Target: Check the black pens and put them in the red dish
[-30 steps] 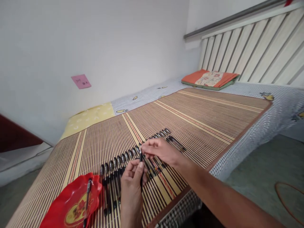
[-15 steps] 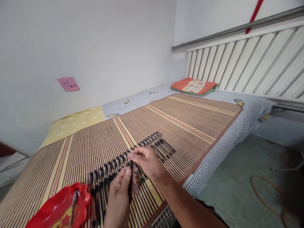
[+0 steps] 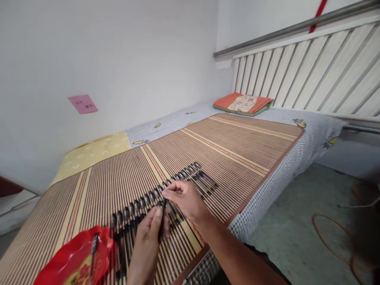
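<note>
near the front edge of the striped brown bamboo-slat mat [image 3: 237,146], both hands meet over a long row of black pens [image 3: 196,176]. left hand [image 3: 147,239] is wrapped shut round the lower barrel of a slim black pen [image 3: 162,221], thumb laid along it. it holds the pen nearly upright & clear of the mat, so the top end is free to get at. right hand [image 3: 185,200] comes in from the side w/ thumb & forefinger pinched together at that top end, other fingers curled loose. can't tell if the pinch is on the barrel itself or on a cap. the held pen hangs just above the row's middle. row pens lie side by side along the slats, thicker ends toward the white wall [image 3: 133,59], prob. because the slat grooves keep them from rolling. red plastic tray w/ a yellow motif [image 3: 74,259] sits just beside the row's left end, one more dark pen [image 3: 94,245] lying in it. farther off: orange-bordered flat pillow [image 3: 243,103] by the pale slatted headboard [image 3: 311,75], & a pink paper note [image 3: 82,104] stuck on the wall.
</note>
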A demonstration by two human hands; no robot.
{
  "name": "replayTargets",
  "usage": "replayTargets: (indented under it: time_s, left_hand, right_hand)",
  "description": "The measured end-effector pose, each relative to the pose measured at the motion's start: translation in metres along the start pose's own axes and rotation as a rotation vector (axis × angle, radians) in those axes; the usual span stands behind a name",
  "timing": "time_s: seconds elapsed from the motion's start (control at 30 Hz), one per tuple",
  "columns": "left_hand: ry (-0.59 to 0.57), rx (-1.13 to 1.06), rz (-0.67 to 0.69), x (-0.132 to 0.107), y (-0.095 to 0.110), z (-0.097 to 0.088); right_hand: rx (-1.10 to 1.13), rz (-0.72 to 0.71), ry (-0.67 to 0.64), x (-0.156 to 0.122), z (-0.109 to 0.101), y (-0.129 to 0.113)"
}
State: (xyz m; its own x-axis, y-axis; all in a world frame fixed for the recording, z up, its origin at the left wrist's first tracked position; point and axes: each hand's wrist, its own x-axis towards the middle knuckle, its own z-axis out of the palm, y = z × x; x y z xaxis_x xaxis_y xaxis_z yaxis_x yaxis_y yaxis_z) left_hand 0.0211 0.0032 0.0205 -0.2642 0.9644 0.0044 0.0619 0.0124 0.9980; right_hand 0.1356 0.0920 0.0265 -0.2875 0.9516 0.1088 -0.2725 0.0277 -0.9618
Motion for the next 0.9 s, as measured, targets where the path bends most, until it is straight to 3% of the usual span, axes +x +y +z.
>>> replayTargets:
  time_s: [0.13,0.3,0.5,0.63,0.77,0.9]
  left_hand:
    - [0.12,0.004,0.063,-0.004,0.0,0.005]
    - [-0.057,-0.163,-0.047,-0.007,0.003,0.007]
    - [-0.027,-0.147,-0.047,-0.006,0.005,0.008]
    - [-0.154,-0.184,-0.067,-0.008,0.006,0.008]
    - [-0.299,-0.22,-0.145,-0.01,0.007,0.009]
    - [-0.374,-0.077,-0.145,-0.008,0.003,0.005]
  right_hand:
    - [-0.009,-0.011,-0.019,-0.001,-0.004,0.002]
    - [0.048,0.027,-0.162,-0.002,-0.013,-0.007]
    - [-0.011,-0.03,-0.222,-0.002,-0.017,-0.011]
    - [0.061,0.01,-0.232,-0.002,-0.019,-0.01]
    - [0.158,0.027,-0.148,0.004,-0.032,-0.011]
    - [0.279,-0.131,0.176,0.014,-0.059,-0.02]
